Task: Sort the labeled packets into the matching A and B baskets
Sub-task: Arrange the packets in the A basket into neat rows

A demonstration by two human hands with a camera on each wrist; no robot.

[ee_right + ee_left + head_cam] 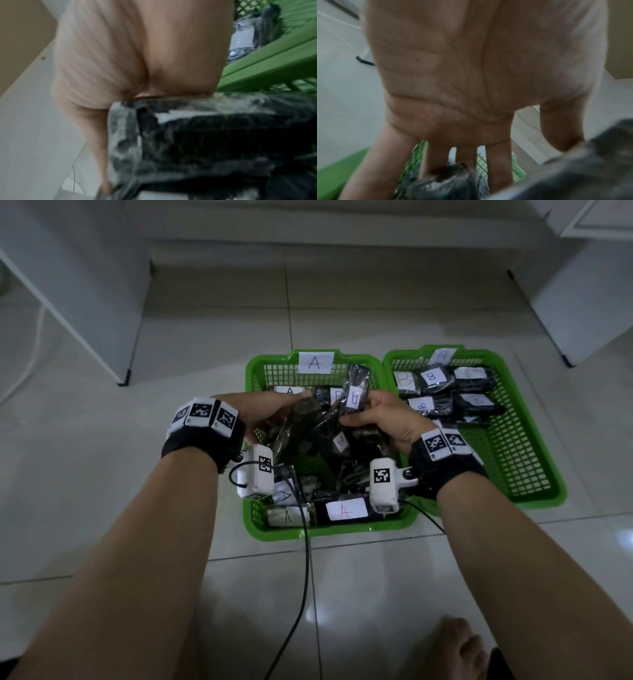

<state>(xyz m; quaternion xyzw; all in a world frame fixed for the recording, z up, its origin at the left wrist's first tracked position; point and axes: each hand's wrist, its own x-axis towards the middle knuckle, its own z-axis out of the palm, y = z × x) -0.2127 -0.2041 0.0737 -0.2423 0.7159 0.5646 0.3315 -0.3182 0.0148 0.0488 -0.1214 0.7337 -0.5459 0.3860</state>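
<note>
Two green baskets stand side by side on the tiled floor. The A basket [260,371] is piled with black packets bearing white labels. The B basket [534,440] holds several packets marked B [432,377]. Both hands hover over the A basket. My right hand [359,412] grips an upright black packet [358,378] whose label shows what looks like an inverted A. That packet [205,135] fills the right wrist view under the palm. My left hand [291,405] holds a long black packet [291,433] between thumb and fingers. In the left wrist view the thumb rests on this packet [573,169].
White cabinets stand at the left [68,302] and right [582,302] of the floor behind the baskets. A black cable [305,559] trails from the wrist cameras toward me. A bare foot [462,645] rests at the lower right.
</note>
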